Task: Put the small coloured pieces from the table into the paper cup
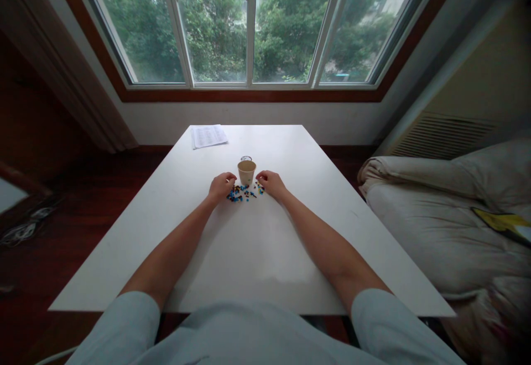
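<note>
A tan paper cup (246, 173) stands upright on the white table in front of me, its opening facing up. Small colourful pieces (238, 193), mostly blue with some yellow, dark and brown ones, are scattered at its near side. To the left of the cup is my left hand (222, 186), its fingers curled together over the edge of the pieces. My right hand (271, 183) is on the cup's other side, thumb and fingers drawn together close to the rim. Whatever either hand may pinch is too small to make out.
Behind the cup lies a small thin dark-rimmed object (246, 158). Printed papers (208, 136) rest at the table's far left corner. The white table (253, 260) reaches toward the window wall. A cushioned sofa (418, 215) stands to the right, and cables (25, 229) lie on the floor at left.
</note>
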Action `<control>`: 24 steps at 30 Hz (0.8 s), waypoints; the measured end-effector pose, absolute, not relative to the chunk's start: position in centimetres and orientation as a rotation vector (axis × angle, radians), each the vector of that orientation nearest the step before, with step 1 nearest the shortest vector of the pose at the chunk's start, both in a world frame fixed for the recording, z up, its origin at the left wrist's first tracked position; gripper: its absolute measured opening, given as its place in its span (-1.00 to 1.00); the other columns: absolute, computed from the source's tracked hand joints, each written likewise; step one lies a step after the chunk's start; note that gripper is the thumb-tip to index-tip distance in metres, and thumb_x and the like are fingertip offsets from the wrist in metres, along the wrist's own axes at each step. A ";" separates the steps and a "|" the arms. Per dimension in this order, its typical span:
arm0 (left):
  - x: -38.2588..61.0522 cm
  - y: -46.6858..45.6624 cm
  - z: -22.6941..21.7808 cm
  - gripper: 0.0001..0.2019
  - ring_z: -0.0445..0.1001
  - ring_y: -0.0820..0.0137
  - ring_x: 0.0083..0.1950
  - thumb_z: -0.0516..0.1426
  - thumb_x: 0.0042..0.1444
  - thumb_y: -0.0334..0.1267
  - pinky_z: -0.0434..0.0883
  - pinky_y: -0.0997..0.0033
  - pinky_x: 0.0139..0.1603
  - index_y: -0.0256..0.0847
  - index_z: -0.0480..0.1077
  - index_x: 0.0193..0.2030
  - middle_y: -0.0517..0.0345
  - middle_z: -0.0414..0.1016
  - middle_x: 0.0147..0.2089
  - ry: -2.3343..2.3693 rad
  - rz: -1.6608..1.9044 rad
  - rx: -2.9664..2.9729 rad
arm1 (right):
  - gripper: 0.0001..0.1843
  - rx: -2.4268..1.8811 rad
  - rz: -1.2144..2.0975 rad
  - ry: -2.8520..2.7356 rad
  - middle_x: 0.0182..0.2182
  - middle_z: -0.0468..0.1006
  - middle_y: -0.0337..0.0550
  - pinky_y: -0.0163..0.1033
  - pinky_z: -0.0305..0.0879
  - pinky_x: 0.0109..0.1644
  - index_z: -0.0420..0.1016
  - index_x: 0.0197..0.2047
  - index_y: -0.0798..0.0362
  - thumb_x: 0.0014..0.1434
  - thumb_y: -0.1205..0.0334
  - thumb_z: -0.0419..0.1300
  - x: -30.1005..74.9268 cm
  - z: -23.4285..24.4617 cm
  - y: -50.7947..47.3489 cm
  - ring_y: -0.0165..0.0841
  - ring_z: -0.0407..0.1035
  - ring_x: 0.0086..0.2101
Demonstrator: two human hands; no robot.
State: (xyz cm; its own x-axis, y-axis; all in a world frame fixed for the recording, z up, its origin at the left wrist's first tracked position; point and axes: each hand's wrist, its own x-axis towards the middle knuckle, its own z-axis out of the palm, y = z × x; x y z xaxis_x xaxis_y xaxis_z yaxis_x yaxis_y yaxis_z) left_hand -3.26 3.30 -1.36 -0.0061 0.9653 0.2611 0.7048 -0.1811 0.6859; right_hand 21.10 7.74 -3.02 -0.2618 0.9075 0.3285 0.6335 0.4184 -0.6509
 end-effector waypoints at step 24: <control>-4.4 3.7 -2.0 -0.76 0.46 0.29 -0.15 0.08 0.16 -0.34 0.34 0.32 -0.08 -0.09 0.57 -0.16 0.05 0.54 -0.16 1.742 0.720 2.232 | -0.91 -1.409 0.318 -2.250 -0.33 0.48 -0.17 -0.30 0.15 -0.22 0.58 -0.24 -0.01 0.15 0.25 0.28 20.3 -3.2 6.5 -0.35 0.33 -0.28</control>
State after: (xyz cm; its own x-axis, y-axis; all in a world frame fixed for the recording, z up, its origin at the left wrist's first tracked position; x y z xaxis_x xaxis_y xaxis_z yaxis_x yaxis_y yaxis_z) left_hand -4.44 3.72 -2.04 0.1774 0.9540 0.2417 0.8462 -0.2732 0.4575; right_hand 20.32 6.53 -3.20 -0.3669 0.8929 0.2611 0.7853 0.4477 -0.4275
